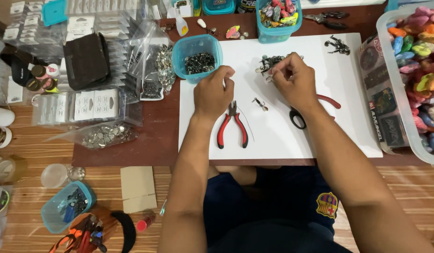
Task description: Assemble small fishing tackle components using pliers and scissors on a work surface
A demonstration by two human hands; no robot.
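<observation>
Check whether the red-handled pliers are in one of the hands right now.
No, the red-handled pliers lie on the white sheet, below the left hand.

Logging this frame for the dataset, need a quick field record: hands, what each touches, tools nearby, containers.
left hand: on the white sheet, fingers pinched by the teal tub; what they pinch is too small to tell
right hand: fingers in a pile of small dark metal parts
tools: red-handled pliers below the left hand; scissors partly under the right wrist
loose item: small metal clasp between the hands
containers: teal tub holds dark metal parts; clear bin at right holds colourful pieces
</observation>
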